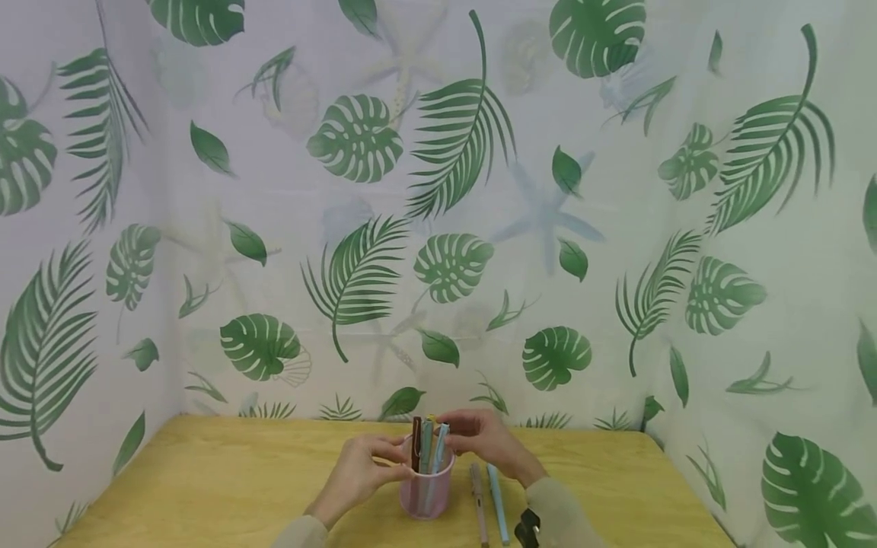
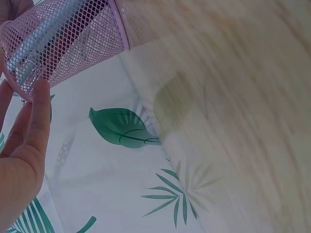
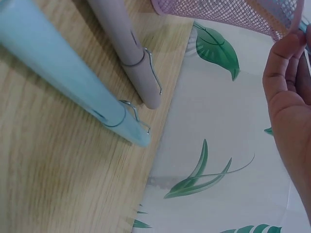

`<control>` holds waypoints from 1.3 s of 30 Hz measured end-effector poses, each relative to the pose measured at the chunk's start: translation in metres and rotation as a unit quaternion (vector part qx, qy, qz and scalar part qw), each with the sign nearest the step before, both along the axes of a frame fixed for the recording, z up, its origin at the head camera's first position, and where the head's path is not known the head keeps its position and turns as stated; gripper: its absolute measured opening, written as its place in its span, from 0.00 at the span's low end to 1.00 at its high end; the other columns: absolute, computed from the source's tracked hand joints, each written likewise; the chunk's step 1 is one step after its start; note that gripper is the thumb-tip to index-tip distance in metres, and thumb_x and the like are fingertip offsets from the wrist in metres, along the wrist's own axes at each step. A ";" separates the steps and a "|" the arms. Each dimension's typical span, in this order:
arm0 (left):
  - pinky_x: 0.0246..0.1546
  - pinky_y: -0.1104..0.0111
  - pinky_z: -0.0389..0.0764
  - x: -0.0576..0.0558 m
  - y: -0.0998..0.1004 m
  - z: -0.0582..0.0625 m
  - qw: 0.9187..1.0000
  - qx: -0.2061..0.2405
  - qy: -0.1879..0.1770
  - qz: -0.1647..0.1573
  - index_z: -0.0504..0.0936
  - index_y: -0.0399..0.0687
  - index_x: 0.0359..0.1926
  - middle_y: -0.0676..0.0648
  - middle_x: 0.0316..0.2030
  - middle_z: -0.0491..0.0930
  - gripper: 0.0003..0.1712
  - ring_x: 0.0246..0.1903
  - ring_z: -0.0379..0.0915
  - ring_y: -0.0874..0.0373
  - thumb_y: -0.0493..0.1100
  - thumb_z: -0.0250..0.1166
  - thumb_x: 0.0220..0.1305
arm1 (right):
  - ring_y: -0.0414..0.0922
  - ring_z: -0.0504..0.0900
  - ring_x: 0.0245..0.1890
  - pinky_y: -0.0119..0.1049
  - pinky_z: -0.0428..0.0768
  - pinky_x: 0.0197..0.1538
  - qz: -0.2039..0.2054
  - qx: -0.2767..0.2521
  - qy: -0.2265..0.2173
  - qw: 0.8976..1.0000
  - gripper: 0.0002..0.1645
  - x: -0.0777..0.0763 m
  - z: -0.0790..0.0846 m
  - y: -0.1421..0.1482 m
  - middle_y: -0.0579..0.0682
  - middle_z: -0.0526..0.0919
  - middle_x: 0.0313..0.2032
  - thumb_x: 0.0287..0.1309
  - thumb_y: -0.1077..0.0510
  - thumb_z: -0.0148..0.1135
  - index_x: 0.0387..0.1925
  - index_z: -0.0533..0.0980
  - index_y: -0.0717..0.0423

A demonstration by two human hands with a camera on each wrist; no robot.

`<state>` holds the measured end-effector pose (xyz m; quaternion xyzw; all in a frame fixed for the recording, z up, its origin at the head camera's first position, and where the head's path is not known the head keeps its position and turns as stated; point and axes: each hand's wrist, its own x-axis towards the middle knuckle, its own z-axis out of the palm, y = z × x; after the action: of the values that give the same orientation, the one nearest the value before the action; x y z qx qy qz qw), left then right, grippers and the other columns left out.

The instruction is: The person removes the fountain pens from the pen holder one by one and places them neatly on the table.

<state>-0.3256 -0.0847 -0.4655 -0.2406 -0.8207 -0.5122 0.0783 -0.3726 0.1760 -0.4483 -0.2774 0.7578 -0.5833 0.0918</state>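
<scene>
A pink mesh pen cup [image 1: 425, 498] stands upright on the table with several pens in it. Among them are a dark brown pen [image 1: 416, 445], a green pen [image 1: 426, 445] and a light blue pen [image 1: 441, 449]. My left hand [image 1: 359, 472] grips the cup's upper left side, thumb in front; its fingertips meet the rim in the left wrist view. Over the right side of the rim, my right hand [image 1: 489, 441] has its bent fingers by the light blue pen. Whether they pinch that pen or the rim is hidden.
Right of the cup, a greyish-pink pen [image 1: 478, 502] and another light blue pen [image 1: 498, 502] lie side by side on the wooden table [image 1: 260, 472]. A leaf-patterned white curtain [image 1: 445, 190] hangs behind the table's back edge and along both sides.
</scene>
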 end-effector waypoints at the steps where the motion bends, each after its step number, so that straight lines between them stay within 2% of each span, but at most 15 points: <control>1: 0.36 0.73 0.87 0.000 0.000 0.001 1.000 0.002 0.000 0.000 0.89 0.42 0.33 0.37 0.51 0.83 0.11 0.50 0.80 0.41 0.44 0.77 0.51 | 0.42 0.85 0.46 0.37 0.86 0.44 0.001 -0.001 -0.001 1.000 0.23 -0.001 0.000 0.000 0.62 0.83 0.53 0.63 0.60 0.64 0.58 0.76 0.60; 7: 0.36 0.72 0.87 0.000 -0.001 0.001 1.000 0.007 -0.008 -0.004 0.89 0.43 0.32 0.37 0.50 0.83 0.11 0.49 0.81 0.42 0.45 0.77 0.50 | 0.42 0.85 0.45 0.37 0.86 0.44 -0.005 -0.001 -0.013 1.000 0.22 -0.001 0.000 0.000 0.61 0.84 0.50 0.61 0.60 0.66 0.57 0.77 0.60; 16: 0.37 0.73 0.87 -0.002 0.001 0.001 1.000 0.014 0.001 -0.002 0.89 0.42 0.32 0.37 0.49 0.83 0.11 0.50 0.80 0.41 0.45 0.77 0.50 | 0.41 0.85 0.41 0.38 0.86 0.43 -0.053 -0.004 0.006 0.999 0.22 0.000 -0.001 -0.003 0.61 0.84 0.49 0.62 0.58 0.65 0.56 0.77 0.61; 24: 0.36 0.73 0.87 0.000 0.001 0.000 1.000 0.014 0.005 -0.001 0.89 0.42 0.32 0.37 0.49 0.84 0.10 0.50 0.80 0.40 0.43 0.77 0.50 | 0.37 0.83 0.41 0.34 0.84 0.43 -0.105 -0.038 0.017 0.994 0.23 0.000 -0.002 -0.007 0.63 0.83 0.49 0.62 0.58 0.66 0.56 0.76 0.63; 33: 0.37 0.73 0.87 0.001 -0.001 -0.001 1.000 0.015 -0.007 0.000 0.89 0.42 0.33 0.37 0.49 0.83 0.13 0.50 0.80 0.41 0.45 0.77 0.49 | 0.39 0.82 0.39 0.40 0.86 0.46 -0.138 -0.073 0.012 0.988 0.22 0.001 0.002 -0.008 0.50 0.83 0.40 0.61 0.59 0.67 0.54 0.76 0.64; 39: 0.37 0.73 0.87 0.001 0.000 0.000 1.000 0.010 -0.004 0.000 0.89 0.43 0.33 0.37 0.50 0.84 0.13 0.50 0.80 0.41 0.46 0.77 0.49 | 0.39 0.83 0.38 0.45 0.87 0.49 -0.143 -0.107 -0.010 0.984 0.21 0.001 0.005 -0.007 0.47 0.82 0.37 0.62 0.60 0.66 0.54 0.76 0.67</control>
<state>-0.3248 -0.0847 -0.4656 -0.2380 -0.8156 -0.5217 0.0775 -0.3714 0.1692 -0.4436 -0.1684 0.7221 -0.6708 -0.0152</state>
